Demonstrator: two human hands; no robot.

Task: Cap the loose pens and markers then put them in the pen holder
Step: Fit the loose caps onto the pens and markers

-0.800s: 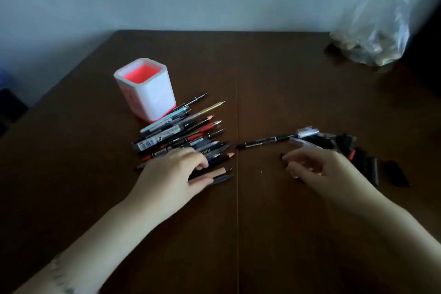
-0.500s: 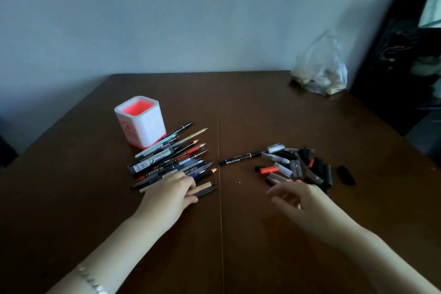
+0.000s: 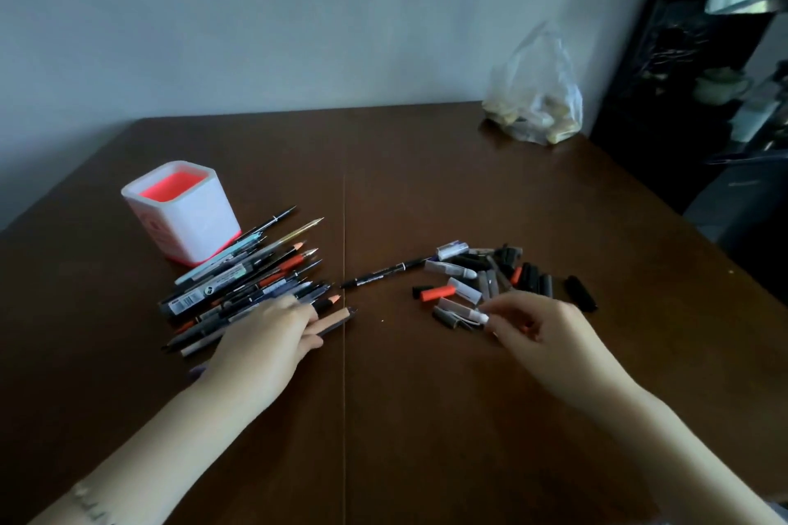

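Resting flat on the dark wooden counter, the left hand is laid palm-down over the near end of a heap of loose pens, fingers spread and pressed on top, nothing pinched in that grip. A tan pencil is seen poking out just past its fingertips, toward the counter's centre seam. Beyond the left hand, on the far side of the heap, the white pen holder with its red inside is stood upright, touching the pens at its base.

Over on the other side, the right hand is curled, and its grip is brought together on a pale cap: thumb and forefinger are closed on the cap's white tip, the rest of the cap lying on the counter. Just beyond those fingertips a scatter of caps is spread, mostly black and grey, with an orange cap lying nearest the seam. Between the two hands, and a little farther off, a single black pen is left lying apart from the heap.

Well beyond the right hand, at the counter's back edge by the wall, a clear plastic bag is sat.
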